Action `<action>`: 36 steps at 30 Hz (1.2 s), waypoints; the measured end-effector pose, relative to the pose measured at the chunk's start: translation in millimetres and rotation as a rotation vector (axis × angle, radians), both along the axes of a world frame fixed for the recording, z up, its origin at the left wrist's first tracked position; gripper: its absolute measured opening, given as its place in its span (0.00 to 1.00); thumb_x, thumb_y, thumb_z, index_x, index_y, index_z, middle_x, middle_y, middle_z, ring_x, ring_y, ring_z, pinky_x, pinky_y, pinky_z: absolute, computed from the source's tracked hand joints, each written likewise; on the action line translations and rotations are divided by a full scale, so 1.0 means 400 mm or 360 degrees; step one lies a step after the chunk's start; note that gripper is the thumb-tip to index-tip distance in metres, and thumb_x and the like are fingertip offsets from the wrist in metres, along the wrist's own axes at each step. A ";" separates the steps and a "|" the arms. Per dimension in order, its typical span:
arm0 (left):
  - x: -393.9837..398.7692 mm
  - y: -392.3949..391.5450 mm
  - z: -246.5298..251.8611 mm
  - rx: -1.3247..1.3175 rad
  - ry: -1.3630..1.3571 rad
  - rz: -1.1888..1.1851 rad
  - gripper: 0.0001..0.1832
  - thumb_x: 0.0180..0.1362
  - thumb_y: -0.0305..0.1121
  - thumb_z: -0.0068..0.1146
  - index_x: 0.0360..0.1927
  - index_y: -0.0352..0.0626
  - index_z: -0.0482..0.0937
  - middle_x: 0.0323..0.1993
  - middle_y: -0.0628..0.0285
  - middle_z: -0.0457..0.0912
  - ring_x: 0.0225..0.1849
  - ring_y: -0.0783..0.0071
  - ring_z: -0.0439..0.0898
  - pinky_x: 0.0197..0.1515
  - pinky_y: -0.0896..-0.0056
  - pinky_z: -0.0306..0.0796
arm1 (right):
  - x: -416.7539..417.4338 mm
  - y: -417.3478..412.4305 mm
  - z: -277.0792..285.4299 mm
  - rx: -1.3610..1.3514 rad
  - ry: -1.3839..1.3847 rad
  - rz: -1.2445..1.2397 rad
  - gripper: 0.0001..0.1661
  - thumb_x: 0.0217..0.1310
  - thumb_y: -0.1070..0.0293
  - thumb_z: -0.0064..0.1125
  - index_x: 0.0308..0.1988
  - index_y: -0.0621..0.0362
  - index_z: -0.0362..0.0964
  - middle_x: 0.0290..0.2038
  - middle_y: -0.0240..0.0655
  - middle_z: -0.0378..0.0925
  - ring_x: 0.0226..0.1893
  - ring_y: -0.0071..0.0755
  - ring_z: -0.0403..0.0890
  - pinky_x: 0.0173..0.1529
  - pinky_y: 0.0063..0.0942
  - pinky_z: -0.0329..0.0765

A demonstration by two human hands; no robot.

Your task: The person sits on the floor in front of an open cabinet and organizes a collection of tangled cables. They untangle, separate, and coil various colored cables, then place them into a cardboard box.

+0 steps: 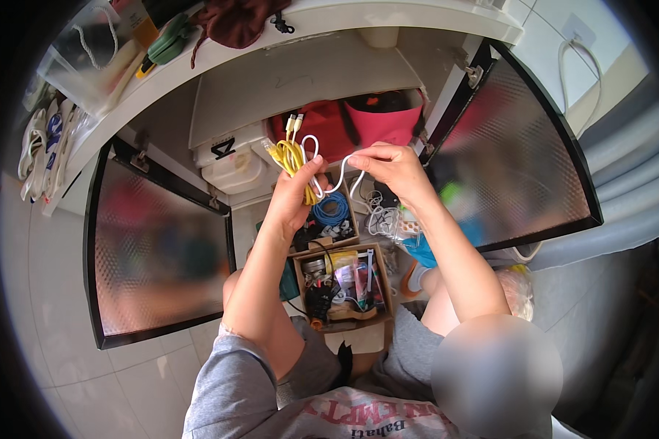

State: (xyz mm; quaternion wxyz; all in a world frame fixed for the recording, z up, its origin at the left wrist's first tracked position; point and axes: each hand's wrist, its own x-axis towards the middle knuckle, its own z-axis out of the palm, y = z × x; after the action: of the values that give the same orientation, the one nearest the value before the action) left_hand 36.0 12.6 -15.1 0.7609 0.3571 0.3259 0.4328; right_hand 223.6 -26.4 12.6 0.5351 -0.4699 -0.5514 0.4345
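Note:
My left hand (302, 189) grips a coiled yellow network cable (289, 156) together with loops of a white cable (311, 144). Metal-tipped USB-type plugs (294, 124) stick up above that bundle. Between finger and thumb, my right hand (387, 164) pinches a loose stretch of the white cable, which sags between the two hands. Beneath my hands sits a cardboard box (355, 219) with a coiled blue cable (331, 208) and small dark and light parts. Nearer to me, a second cardboard box (303, 299) is filled with mixed small items. My left palm is partly hidden by the cables.
Framed textured-glass cabinet doors stand swung out at left (159, 258) and right (527, 164). Inside the cabinet are red and pink bags (387, 123) and white containers (233, 170). Tangled white cords (381, 219) lie right of the boxes. Above runs a white countertop (357, 15) bearing pouches.

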 end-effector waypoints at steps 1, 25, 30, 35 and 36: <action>0.005 -0.003 0.000 0.0008 0.0027 -0.0007 0.12 0.56 0.36 0.59 0.36 0.43 0.71 0.26 0.66 0.74 0.22 0.80 0.71 0.30 0.75 0.71 | -0.003 -0.002 0.007 -0.0144 0.0073 0.0038 0.13 0.55 0.67 0.62 0.37 0.65 0.78 0.26 0.30 0.76 0.24 0.16 0.75 0.26 0.14 0.68; -0.053 0.019 0.013 0.0005 -0.0400 0.0047 0.08 0.59 0.37 0.54 0.29 0.48 0.68 0.22 0.71 0.67 0.28 0.76 0.69 0.40 0.70 0.66 | -0.019 0.023 -0.117 -0.0154 -0.0924 0.0661 0.23 0.45 0.68 0.61 0.45 0.60 0.73 0.34 0.38 0.81 0.36 0.34 0.81 0.43 0.29 0.75; -0.082 0.019 0.030 0.0032 -0.0230 0.0120 0.08 0.59 0.35 0.54 0.32 0.48 0.67 0.20 0.71 0.65 0.24 0.79 0.65 0.32 0.73 0.64 | 0.054 0.023 -0.109 -0.0415 -0.0531 0.0648 0.10 0.51 0.71 0.62 0.36 0.63 0.78 0.28 0.34 0.81 0.30 0.23 0.79 0.39 0.22 0.74; -0.088 0.015 0.023 0.0125 0.0061 0.0032 0.09 0.57 0.32 0.56 0.33 0.45 0.66 0.20 0.68 0.67 0.22 0.77 0.68 0.26 0.73 0.65 | 0.061 0.002 -0.028 -0.0146 -0.0177 0.0521 0.12 0.50 0.68 0.67 0.36 0.61 0.80 0.34 0.28 0.75 0.37 0.18 0.74 0.40 0.18 0.71; -0.084 0.003 0.023 0.0144 0.0098 0.0001 0.09 0.56 0.32 0.56 0.33 0.45 0.66 0.20 0.68 0.67 0.22 0.77 0.69 0.26 0.73 0.65 | 0.061 -0.005 -0.019 0.0043 -0.0394 0.0470 0.11 0.49 0.67 0.67 0.35 0.60 0.81 0.33 0.27 0.74 0.37 0.18 0.74 0.40 0.18 0.70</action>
State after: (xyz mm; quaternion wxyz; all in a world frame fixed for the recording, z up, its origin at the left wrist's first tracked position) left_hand 2.3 13.9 -5.8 0.7334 0.4042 0.3293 0.4361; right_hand 248.0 -28.5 4.8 0.3999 -0.4265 -0.6818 0.4398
